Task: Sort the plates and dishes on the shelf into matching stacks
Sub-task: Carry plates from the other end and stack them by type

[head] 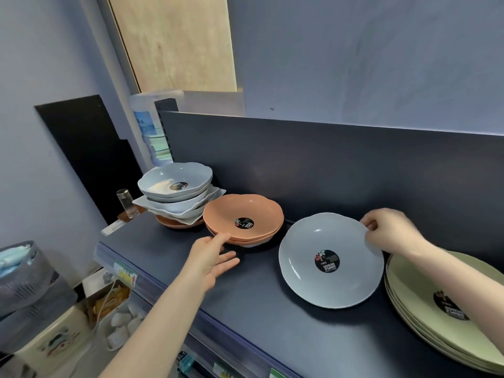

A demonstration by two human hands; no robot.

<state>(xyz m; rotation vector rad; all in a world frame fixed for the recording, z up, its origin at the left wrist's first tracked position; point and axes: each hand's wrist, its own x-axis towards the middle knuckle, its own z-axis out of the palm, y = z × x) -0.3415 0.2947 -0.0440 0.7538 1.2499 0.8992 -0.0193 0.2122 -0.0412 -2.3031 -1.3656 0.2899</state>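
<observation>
Dark matte shelf (261,309) with a dark upright back panel (354,170) along its far edge.

Centre-right: one blue-grey plate (305,271), smooth, shallow, with a slightly wavy rim and a round black sticker (327,261) at its middle. It sits tilted, far-right edge raised. The right hand (392,230) pinches that far-right rim, fingers curled closed over the edge; the plate extends left and near from the grip.

Centre: two orange dishes (242,214), scalloped rim, nested, black sticker in the top one. A pale piece shows under their near edge; its shape cannot be made out. The left hand (211,259) is open, fingers spread and extended, holding nothing. Its upper finger touches the near-left rim of the orange dishes; the other fingers lie just above the shelf surface.

Far left: mixed stack (177,197). Top pieces are blue-grey scalloped bowls; below them a white piece with squared, wavy corners; at the bottom an orange dish, mostly hidden. The count of items is unclear.

Right edge: stack of pale green plates (409,290), flat and wide, cut off by the frame and partly covered by the right forearm. Sticker partly hidden.

Beyond the left end of the shelf: a clear glass (128,204), and behind it a blurred large water bottle (147,124). Price labels (125,276) on the shelf's near edge are unreadable.
</observation>
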